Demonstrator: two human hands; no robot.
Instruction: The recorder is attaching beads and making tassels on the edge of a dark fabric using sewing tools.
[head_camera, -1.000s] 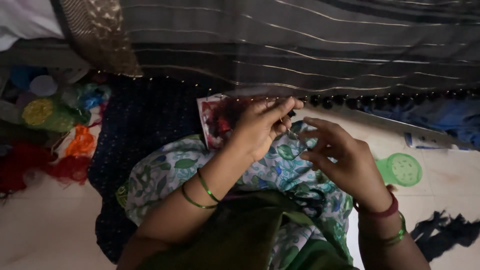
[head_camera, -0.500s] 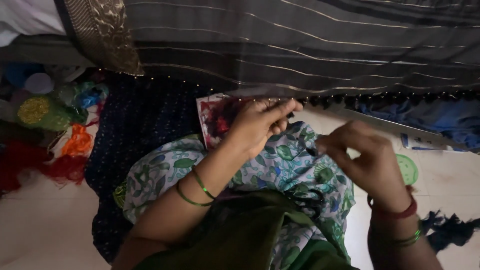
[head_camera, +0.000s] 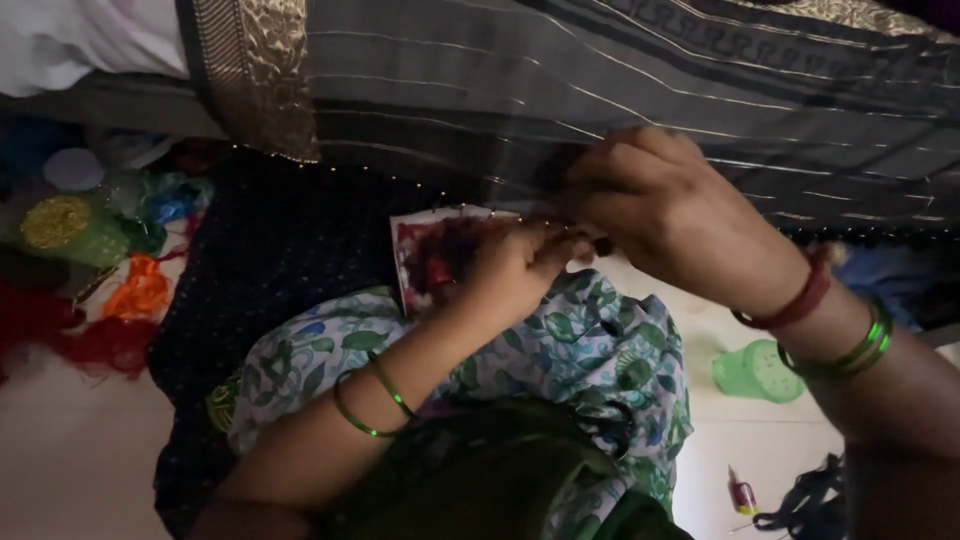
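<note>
Both hands meet at the lower edge of the grey striped cloth (head_camera: 640, 90) that hangs across the top of the view. Left hand (head_camera: 520, 265) is pinched closed, fingertips pressing that edge from below. Right hand (head_camera: 660, 215) curls over it from above, fingers bent shut on the fold; whether a needle or bead sits between them I cannot tell, it is too dark and small.

Judging by its drape, the cloth is light, soft and limp, with a row of small dark beads (head_camera: 880, 235) along the hem to the right of the hands. It would slip and sag, so it is best pinched right at the hem, close to the working spot.

Just below the left hand lies a small square card (head_camera: 435, 255), white-edged with a red and dark print. Under both wrists is leaf-printed fabric (head_camera: 600, 350). Lower right, on the floor, sits a green round container (head_camera: 755, 372). Far left lie bundles of orange, red and green thread (head_camera: 135, 290).
</note>
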